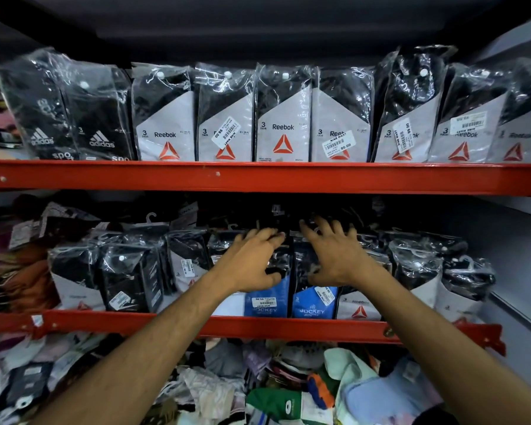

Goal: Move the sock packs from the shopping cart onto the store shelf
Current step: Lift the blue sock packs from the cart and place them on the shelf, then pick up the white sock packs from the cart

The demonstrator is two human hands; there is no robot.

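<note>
Two blue Jockey sock packs stand side by side on the middle shelf behind its red front rail [258, 328]. My left hand [252, 260] grips the top of the left Jockey pack [265, 302], thumb in front and fingers over its upper edge. On the right Jockey pack [313, 305] my right hand [334, 256] holds the top the same way. Both packs are upright in a row of black and white packs. The shopping cart is not in view.
The upper shelf [258, 177] carries a full row of Reebok packs [284, 118] and two Adidas packs [71, 118] at the left. Loose coloured socks [288, 378] fill the bin below. A grey wall panel [521, 256] bounds the right side.
</note>
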